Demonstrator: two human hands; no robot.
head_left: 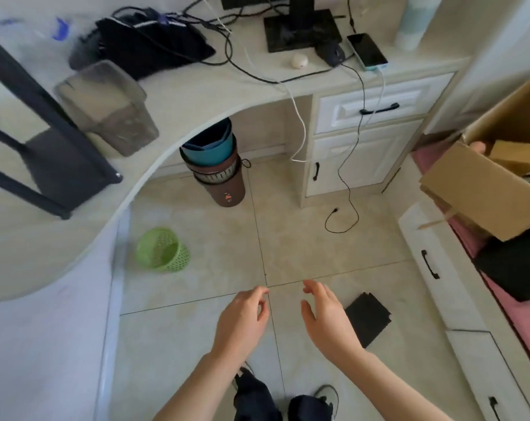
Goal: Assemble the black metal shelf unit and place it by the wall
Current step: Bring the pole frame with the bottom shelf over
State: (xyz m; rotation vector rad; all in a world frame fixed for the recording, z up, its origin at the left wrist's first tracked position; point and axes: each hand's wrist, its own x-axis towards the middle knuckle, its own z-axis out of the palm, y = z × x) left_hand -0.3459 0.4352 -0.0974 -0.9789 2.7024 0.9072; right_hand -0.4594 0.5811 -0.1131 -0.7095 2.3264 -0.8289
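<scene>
The black metal shelf unit (54, 153) stands on the curved desk top at the far left, blurred, with its posts and a flat shelf panel showing. My left hand (242, 320) hovers over the tiled floor with loosely curled fingers and holds nothing. My right hand (327, 317) hangs beside it with relaxed, spread fingers, also holding nothing. A stack of black flat pieces (368, 319) lies on the floor just right of my right hand.
A green basket (163, 250) lies on the floor by the desk. Stacked bins (218, 171) stand under the desk. A grey plastic container (112, 110), cables and a phone (367, 51) sit on the desk. Cardboard boxes (485, 189) rest at right, another person's fingertip on one.
</scene>
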